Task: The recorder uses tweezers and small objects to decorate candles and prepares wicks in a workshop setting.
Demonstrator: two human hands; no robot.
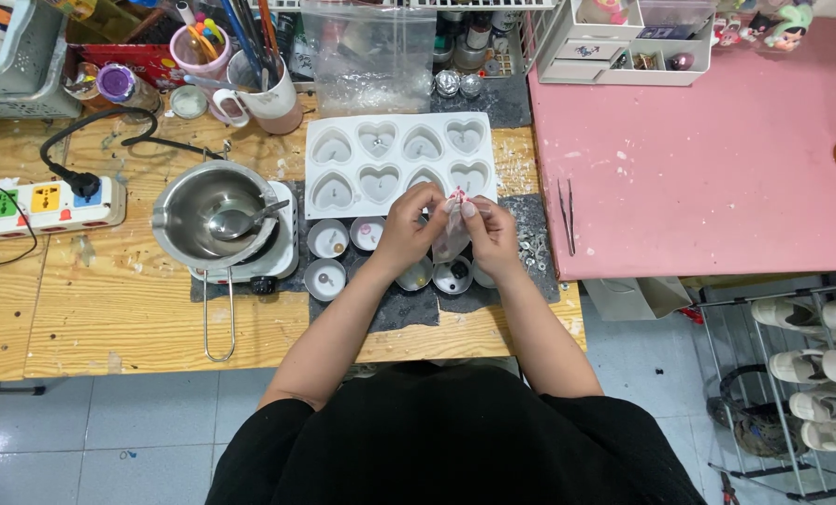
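Wood bench (109,309) – heart mould (399,161) behind hands, small cups (327,238) beside.

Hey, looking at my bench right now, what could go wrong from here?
Both hands, left hand and right hand, pinch a small clear bag above the small round cups; contents might spill or miss. The metal pot sits on a small hotplate, its long handle pointing toward you, so an elbow may knock it.
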